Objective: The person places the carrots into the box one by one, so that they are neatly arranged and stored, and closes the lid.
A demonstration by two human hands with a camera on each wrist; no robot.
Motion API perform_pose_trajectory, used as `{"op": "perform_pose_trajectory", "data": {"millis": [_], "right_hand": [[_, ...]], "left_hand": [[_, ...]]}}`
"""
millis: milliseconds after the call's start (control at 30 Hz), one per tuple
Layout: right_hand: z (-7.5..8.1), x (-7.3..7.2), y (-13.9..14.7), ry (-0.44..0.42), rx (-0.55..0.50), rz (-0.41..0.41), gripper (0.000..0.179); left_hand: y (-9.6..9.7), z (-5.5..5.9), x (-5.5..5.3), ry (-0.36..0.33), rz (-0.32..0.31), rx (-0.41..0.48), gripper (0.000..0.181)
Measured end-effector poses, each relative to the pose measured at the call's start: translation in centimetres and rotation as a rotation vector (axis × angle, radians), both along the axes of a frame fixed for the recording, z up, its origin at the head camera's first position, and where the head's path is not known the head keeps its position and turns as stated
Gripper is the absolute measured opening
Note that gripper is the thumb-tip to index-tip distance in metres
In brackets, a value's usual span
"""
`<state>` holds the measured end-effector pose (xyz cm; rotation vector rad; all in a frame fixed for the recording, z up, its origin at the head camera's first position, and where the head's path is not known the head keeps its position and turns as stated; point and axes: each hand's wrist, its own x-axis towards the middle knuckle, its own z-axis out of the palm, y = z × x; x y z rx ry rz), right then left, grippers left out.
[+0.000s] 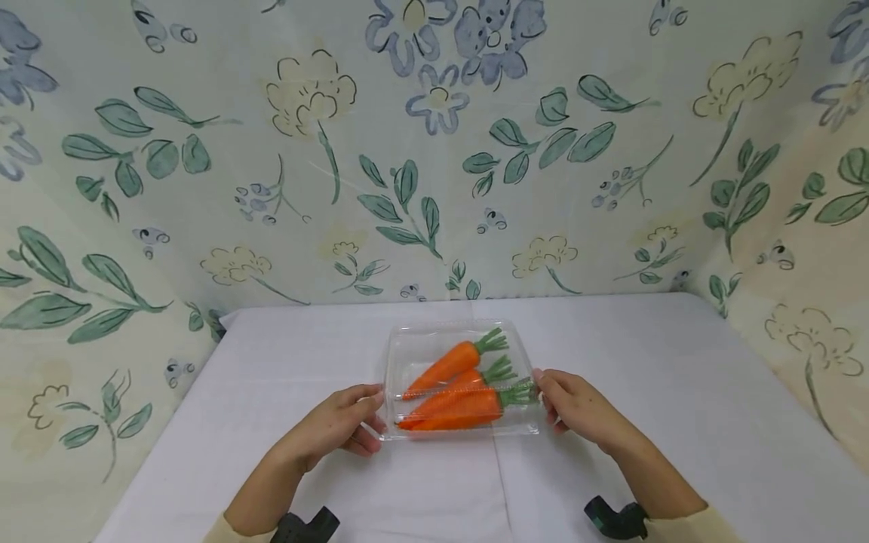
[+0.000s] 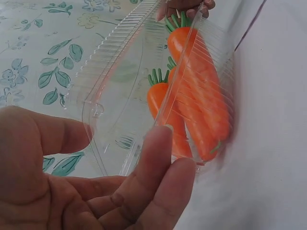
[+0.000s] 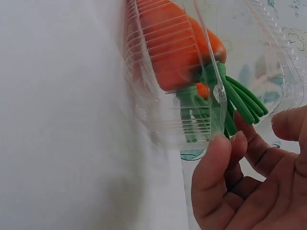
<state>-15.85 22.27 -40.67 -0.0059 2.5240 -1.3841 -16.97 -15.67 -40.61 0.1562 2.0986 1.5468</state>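
A clear plastic clamshell box (image 1: 400,347) with ribbed sides sits in front of me, with orange carrots (image 1: 455,403) with green tops lying inside. Its lid (image 2: 91,96) stands parted from the base at an angle. My left hand (image 1: 342,418) holds the box at its left end, thumb against the lid's edge and fingertips (image 2: 160,143) at the base rim. At the opposite end my right hand (image 1: 577,400) grips the box between thumb and fingers, beside the green carrot tops (image 3: 240,98). Part of the right hand's fingers hides behind the clear wall.
A white cloth (image 1: 285,339) covers the table under the box. Behind it and at both sides hangs a curtain (image 1: 421,166) printed with flowers and leaves. Black wrist devices (image 1: 614,519) sit on both forearms.
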Motion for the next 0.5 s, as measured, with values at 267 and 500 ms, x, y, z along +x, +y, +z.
{"op": "perform_pose_trajectory", "data": {"millis": [267,500], "right_hand": [[-0.6,0.5,-0.2,0.018,0.019,-0.098,0.044],[-0.5,1.3,-0.3,0.051,0.072,-0.16,0.051]], "left_hand": [[0.1,-0.4,0.1,0.024,0.01,-0.03,0.066],[0.1,-0.7,0.3,0.036,0.017,-0.04,0.068]]}}
